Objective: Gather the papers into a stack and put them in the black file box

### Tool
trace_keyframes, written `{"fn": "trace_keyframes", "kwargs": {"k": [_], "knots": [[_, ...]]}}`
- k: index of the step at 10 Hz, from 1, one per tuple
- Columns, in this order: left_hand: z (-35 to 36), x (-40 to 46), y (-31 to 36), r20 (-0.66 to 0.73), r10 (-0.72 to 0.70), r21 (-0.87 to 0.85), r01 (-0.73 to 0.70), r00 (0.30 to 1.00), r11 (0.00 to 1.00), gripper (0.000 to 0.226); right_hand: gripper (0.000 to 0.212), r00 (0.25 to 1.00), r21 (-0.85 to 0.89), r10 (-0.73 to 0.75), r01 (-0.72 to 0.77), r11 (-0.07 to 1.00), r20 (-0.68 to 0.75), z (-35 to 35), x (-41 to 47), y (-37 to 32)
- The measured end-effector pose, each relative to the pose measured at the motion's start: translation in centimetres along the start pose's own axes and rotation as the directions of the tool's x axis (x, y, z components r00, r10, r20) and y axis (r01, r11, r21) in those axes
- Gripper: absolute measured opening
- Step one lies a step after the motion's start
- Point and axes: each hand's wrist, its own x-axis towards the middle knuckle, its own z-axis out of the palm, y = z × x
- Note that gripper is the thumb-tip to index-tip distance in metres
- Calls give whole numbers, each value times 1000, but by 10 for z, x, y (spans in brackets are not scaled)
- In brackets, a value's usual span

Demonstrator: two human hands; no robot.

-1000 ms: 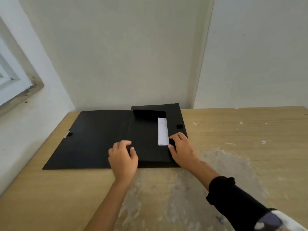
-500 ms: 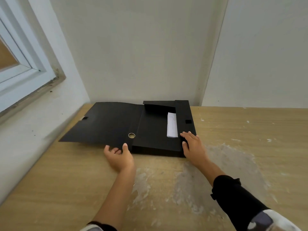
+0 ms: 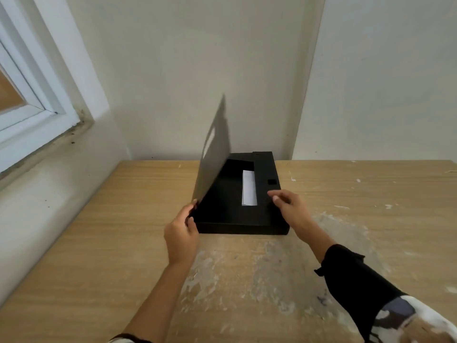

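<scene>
The left hand [image 3: 181, 233] pinches the near corner of the black file box's [image 3: 243, 225] thin, light, flexible-looking lid [image 3: 214, 154], raised nearly upright, while the right hand [image 3: 288, 209] hovers open over the white papers [image 3: 249, 188] inside.

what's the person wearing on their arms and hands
Both hands are bare: no gloves, rings or watch visible on the left hand or right hand. The right forearm carries a black sleeve over a white, grey and brown patterned fabric. The left forearm is bare, with a dark cuff at the frame's bottom edge.

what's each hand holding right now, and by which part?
Left hand pinches the lid of the black file box at its near bottom corner, lid raised on edge. Right hand hovers open over the box's right side, holding nothing.
</scene>
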Motion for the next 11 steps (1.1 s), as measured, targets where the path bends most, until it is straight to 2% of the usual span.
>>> {"fn": "trace_keyframes", "kwargs": {"k": [1,2,3,4,5,6,7,8,9,10,11], "knots": [[-1,1,-1,80,44,46,-48,996,998,40,31,998,210,53,-55,976,14,-13,11,-12],[3,-1,-4,154,114,72,-126,981,989,40,31,992,271,111,-124,955,62,-21,25,-21],[8,-4,-9,203,180,117,-206,963,972,43,27,987,186,157,-159,970,25,-21,39,-16],[9,-5,-14,232,191,160,-231,954,960,42,29,990,41,132,-130,991,-47,-18,45,-5],[10,-6,-18,261,183,189,-236,948,953,42,38,994,-211,23,-45,976,-108,-13,43,5],[10,-5,-20,285,179,205,-243,942,948,41,44,990,-446,-136,101,889,-46,-8,41,15],[10,-4,-19,300,172,224,-245,938,943,39,46,971,-610,-176,238,756,161,-3,37,20],[11,-1,-14,301,146,231,-221,942,948,38,46,971,-698,-139,237,675,196,-2,39,18],[7,3,-6,327,112,237,-196,938,952,34,44,974,-689,-95,213,692,205,-3,38,8],[6,13,6,346,141,239,-232,927,943,25,43,972,-623,-170,235,746,163,-6,37,-2],[6,31,25,335,219,247,-310,916,918,27,42,952,-594,-301,269,758,47,-12,36,-14]]}}
